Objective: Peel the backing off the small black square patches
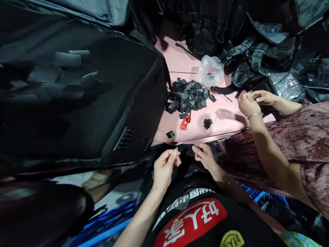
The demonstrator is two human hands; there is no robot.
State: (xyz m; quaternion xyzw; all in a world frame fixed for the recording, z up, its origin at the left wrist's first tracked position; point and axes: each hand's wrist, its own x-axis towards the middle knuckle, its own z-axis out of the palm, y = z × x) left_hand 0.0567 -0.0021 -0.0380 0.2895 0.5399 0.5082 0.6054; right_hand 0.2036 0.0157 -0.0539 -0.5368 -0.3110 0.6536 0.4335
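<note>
My left hand [164, 166] is closed in a pinch, with a small pale sliver showing at the thumb tip; I cannot make out its kind. Close by on the right, my right hand [205, 158] pinches a thin dark square piece [190, 151]. Both hands are above my lap, just short of the pink table edge, and apart from each other. Beyond them on the pink surface lies a heap of small black square pieces [190, 95]. A few loose black squares [207, 123] and a red item [184, 122] lie nearer to me.
A large black bag [138, 103] stands at the left, with more dark pieces [58, 79] on it. A clear plastic bag [211, 70] sits behind the heap. To the right, a co-worker's hands [250, 103] work near several camouflage bags [241, 61]. Blue stools [108, 226] are below.
</note>
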